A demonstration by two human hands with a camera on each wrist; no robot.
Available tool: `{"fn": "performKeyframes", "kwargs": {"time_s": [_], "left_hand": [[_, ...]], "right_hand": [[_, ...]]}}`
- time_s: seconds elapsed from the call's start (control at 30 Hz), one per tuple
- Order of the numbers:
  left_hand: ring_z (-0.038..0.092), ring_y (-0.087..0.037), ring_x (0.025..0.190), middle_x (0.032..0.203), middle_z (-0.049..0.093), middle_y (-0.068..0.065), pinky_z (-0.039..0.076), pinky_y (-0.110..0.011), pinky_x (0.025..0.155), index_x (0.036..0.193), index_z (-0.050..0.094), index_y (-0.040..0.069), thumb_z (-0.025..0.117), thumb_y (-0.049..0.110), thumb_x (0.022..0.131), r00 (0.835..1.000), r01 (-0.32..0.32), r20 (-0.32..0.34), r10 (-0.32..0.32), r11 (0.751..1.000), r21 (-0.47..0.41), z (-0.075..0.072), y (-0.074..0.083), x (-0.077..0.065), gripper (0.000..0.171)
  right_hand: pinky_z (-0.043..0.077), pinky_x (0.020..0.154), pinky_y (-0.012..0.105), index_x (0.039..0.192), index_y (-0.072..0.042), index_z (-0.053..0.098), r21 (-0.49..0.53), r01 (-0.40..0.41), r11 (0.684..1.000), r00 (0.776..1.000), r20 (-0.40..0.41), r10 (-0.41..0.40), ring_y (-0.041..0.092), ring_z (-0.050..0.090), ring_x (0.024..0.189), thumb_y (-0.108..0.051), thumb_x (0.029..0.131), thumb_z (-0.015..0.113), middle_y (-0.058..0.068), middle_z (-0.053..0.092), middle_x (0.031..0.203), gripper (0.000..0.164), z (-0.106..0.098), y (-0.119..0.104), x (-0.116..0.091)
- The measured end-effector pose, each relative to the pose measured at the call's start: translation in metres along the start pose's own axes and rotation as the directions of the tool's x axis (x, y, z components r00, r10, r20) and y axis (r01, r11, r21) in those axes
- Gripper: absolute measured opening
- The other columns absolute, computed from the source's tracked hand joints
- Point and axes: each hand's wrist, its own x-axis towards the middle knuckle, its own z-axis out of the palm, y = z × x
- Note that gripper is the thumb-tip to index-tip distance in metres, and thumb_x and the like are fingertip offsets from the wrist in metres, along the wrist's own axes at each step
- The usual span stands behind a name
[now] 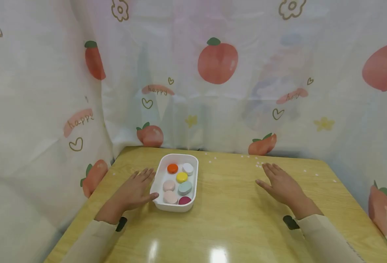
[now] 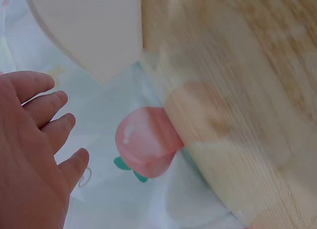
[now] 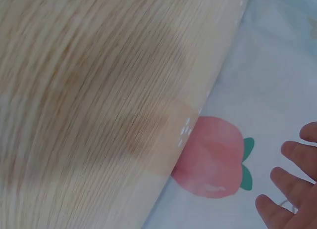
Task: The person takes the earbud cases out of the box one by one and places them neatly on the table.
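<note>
A white rounded tray [image 1: 174, 208] stands on the table left of centre. In it lie several smooth round pieces: an orange-red one [image 1: 172, 168], a white one [image 1: 188, 168], a yellow one [image 1: 181, 177], a pale green one [image 1: 185, 188], two pale pink ones [image 1: 170, 197] and a dark red one [image 1: 184, 200]. My left hand [image 1: 131, 191] is at the tray's left side, fingers extended, its thumb overlapping the near left corner in the head view. Over the right part of the table, my right hand [image 1: 283, 186] is spread, holding nothing. Both wrist views show extended fingers.
The wooden table [image 1: 226, 219] is glossy, with small white specks [image 1: 259, 164] scattered along its far side. A white curtain [image 1: 180, 117] printed with fruit hangs behind it and at both sides. Each wrist carries a dark device [image 1: 291, 222].
</note>
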Motion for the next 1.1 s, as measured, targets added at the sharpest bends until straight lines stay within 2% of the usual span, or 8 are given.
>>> {"fn": "performKeyframes", "kwargs": {"time_s": [0.13, 0.33, 0.53, 0.67, 0.8, 0.93, 1.1], "left_hand": [[0.022, -0.033, 0.144, 0.156, 0.029, -0.015, 0.016, -0.053, 0.114, 0.15, 0.033, -0.001, 0.045, 0.063, 0.094, 0.999, -0.014, 0.031, 0.014, 1.0, 0.008, 0.003, 0.008, 0.001, 0.086], [0.018, -0.031, 0.145, 0.157, 0.026, -0.011, 0.017, -0.053, 0.114, 0.151, 0.032, 0.0, 0.044, 0.068, 0.092, 0.997, 0.0, 0.084, 0.0, 1.0, 0.0, 0.015, 0.011, -0.003, 0.091], [0.022, -0.031, 0.144, 0.156, 0.029, -0.012, 0.019, -0.053, 0.113, 0.15, 0.034, 0.0, 0.047, 0.067, 0.091, 0.998, -0.023, 0.057, 0.024, 1.0, -0.017, 0.019, 0.007, -0.013, 0.09], [0.021, -0.032, 0.144, 0.157, 0.027, -0.013, 0.02, -0.053, 0.113, 0.15, 0.033, -0.002, 0.045, 0.068, 0.092, 0.998, -0.031, 0.062, 0.033, 0.999, -0.024, 0.024, 0.007, -0.016, 0.091], [0.021, -0.033, 0.144, 0.157, 0.026, -0.016, 0.021, -0.052, 0.113, 0.15, 0.03, -0.004, 0.045, 0.067, 0.092, 0.999, -0.028, 0.029, 0.029, 0.999, -0.027, 0.028, 0.011, -0.013, 0.093], [0.021, -0.035, 0.144, 0.156, 0.025, -0.02, 0.022, -0.052, 0.113, 0.15, 0.027, -0.006, 0.046, 0.067, 0.091, 1.0, -0.029, -0.007, 0.029, 0.999, -0.017, 0.032, 0.015, -0.008, 0.096], [0.018, -0.033, 0.145, 0.157, 0.021, -0.02, 0.02, -0.049, 0.114, 0.151, 0.023, -0.006, 0.047, 0.067, 0.091, 1.0, -0.016, -0.024, 0.016, 0.999, -0.029, 0.034, 0.016, -0.006, 0.098]], "right_hand": [[0.026, 0.104, 0.064, 0.147, 0.009, 0.031, 0.061, -0.014, 0.998, 1.0, -0.006, 0.014, 0.05, 0.026, 0.136, -0.053, 0.098, 0.047, 0.03, 0.032, 0.149, 0.081, 0.003, -0.003, 0.003], [0.027, 0.104, 0.064, 0.148, 0.006, 0.033, 0.169, -0.039, 0.985, 0.999, -0.005, 0.041, 0.048, 0.031, 0.134, -0.055, 0.099, 0.045, 0.029, 0.035, 0.148, 0.079, 0.012, -0.011, 0.008], [0.029, 0.104, 0.063, 0.149, 0.001, 0.035, 0.267, -0.035, 0.963, 0.999, -0.022, 0.043, 0.046, 0.034, 0.134, -0.057, 0.098, 0.043, 0.024, 0.039, 0.148, 0.078, 0.018, -0.026, 0.021], [0.039, 0.098, 0.06, 0.147, -0.002, 0.039, 0.344, -0.029, 0.939, 0.999, -0.016, 0.036, 0.043, 0.045, 0.127, -0.054, 0.098, 0.048, 0.021, 0.045, 0.144, 0.072, 0.017, -0.036, 0.03], [0.048, 0.091, 0.052, 0.144, -0.003, 0.044, 0.479, -0.006, 0.878, 1.0, -0.006, 0.01, 0.037, 0.055, 0.118, -0.045, 0.098, 0.054, 0.019, 0.052, 0.138, 0.064, 0.009, -0.05, 0.04], [0.052, 0.087, 0.047, 0.142, -0.002, 0.048, 0.603, -0.006, 0.798, 1.0, 0.014, -0.003, 0.031, 0.059, 0.113, -0.041, 0.099, 0.056, 0.016, 0.057, 0.133, 0.059, 0.004, -0.067, 0.051], [0.053, 0.085, 0.045, 0.138, 0.002, 0.05, 0.684, -0.008, 0.729, 0.999, 0.044, -0.03, 0.029, 0.063, 0.105, -0.034, 0.099, 0.057, 0.017, 0.059, 0.127, 0.053, 0.008, -0.088, 0.069]]}}
